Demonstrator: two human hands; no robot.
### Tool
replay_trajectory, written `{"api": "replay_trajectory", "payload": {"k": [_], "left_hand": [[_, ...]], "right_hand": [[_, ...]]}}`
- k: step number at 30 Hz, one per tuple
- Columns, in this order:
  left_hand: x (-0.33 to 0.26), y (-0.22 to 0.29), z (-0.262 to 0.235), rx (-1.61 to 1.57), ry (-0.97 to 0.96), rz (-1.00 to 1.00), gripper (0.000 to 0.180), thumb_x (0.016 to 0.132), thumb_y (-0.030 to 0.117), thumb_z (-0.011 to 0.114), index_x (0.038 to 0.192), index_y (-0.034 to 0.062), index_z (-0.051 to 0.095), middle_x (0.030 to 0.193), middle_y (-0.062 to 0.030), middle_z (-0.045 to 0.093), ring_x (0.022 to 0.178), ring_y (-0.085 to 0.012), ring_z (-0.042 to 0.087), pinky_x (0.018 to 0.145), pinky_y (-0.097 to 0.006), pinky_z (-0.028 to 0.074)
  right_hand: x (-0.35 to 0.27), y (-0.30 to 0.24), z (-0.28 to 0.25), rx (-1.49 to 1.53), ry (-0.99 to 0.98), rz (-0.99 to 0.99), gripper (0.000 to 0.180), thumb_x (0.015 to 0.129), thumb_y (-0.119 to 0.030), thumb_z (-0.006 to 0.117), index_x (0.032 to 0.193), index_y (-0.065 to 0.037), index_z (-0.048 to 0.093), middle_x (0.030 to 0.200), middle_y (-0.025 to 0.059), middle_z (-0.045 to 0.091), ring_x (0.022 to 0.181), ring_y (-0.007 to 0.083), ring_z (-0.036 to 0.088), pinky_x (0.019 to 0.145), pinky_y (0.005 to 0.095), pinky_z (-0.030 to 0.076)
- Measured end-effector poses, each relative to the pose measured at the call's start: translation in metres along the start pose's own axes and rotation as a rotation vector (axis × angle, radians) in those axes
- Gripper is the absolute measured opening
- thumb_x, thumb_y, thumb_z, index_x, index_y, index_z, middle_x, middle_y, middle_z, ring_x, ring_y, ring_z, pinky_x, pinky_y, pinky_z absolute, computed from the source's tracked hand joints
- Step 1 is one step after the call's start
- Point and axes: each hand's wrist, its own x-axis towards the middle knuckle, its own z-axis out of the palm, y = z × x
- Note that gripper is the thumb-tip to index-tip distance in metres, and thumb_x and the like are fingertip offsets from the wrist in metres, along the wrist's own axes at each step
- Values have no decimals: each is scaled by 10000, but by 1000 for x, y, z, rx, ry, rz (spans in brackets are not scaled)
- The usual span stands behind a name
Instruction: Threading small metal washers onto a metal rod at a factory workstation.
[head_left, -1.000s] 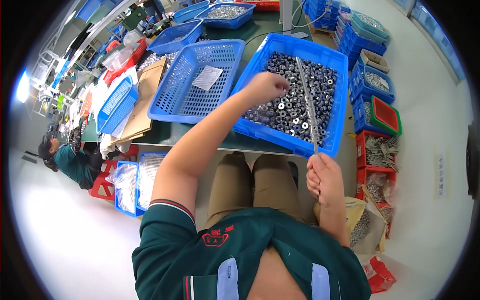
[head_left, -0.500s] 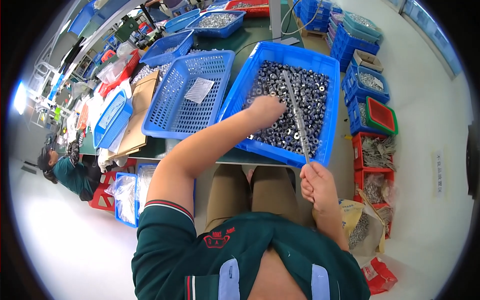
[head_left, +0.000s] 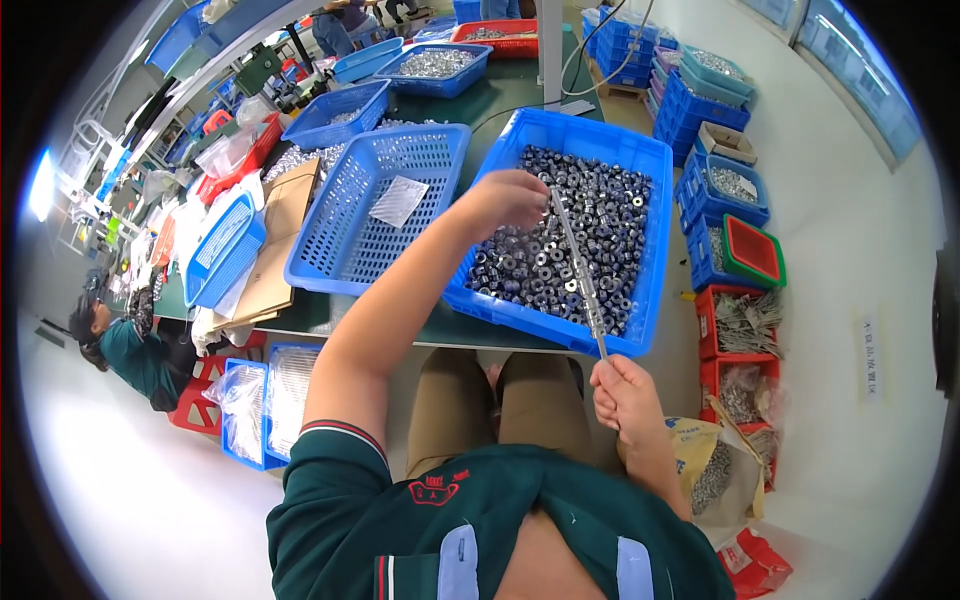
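Observation:
Low in the picture, my right hand (head_left: 628, 398) is closed round the lower end of a thin metal rod (head_left: 578, 265), which leans up and to the left over the bin. Several shiny metal sleeves or rings sit along the rod. Beside its upper end, my left hand (head_left: 515, 200) is pinched; what lies between the fingertips is too small to make out. Under both the rod and the left hand, a solid blue plastic bin (head_left: 652, 260) holds a mass of small metal rings (head_left: 600, 205), dark and silvery with holes through them.
Left of the bin stands a perforated blue basket (head_left: 345, 215) with a paper slip inside. Flattened cardboard (head_left: 285, 220) lies beyond it. More part-filled baskets (head_left: 440, 62) occupy the green table. Stacked crates (head_left: 740, 310) line the right wall. Another person (head_left: 140, 345) sits far left.
My left hand has come up out of the rings to the rod's upper end. The rod's top has swung left, with my right hand still gripping its base. The view has shifted slightly.

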Motion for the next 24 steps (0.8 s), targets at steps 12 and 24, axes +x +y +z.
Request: {"api": "replay_trajectory", "payload": {"k": [12, 24], "left_hand": [[-41, 18, -1, -303, -71, 130, 190, 888, 141, 555, 1006, -3, 595, 781, -38, 595, 691, -104, 571, 647, -244, 487], [-52, 30, -1, -467, -142, 286, 195, 854, 156, 607, 951, -11, 584, 789, -34, 577, 635, -96, 498, 640, -244, 437]], "right_hand": [[1, 3, 7, -21, -107, 44, 174, 928, -178, 478, 813, -48, 488, 535, -45, 355, 405, 25, 270, 366, 181, 211], [-5, -3, 20, -19, -123, 32, 188, 930, -197, 489, 814, -49, 494, 543, -44, 371, 435, 23, 302, 385, 178, 224]]}}
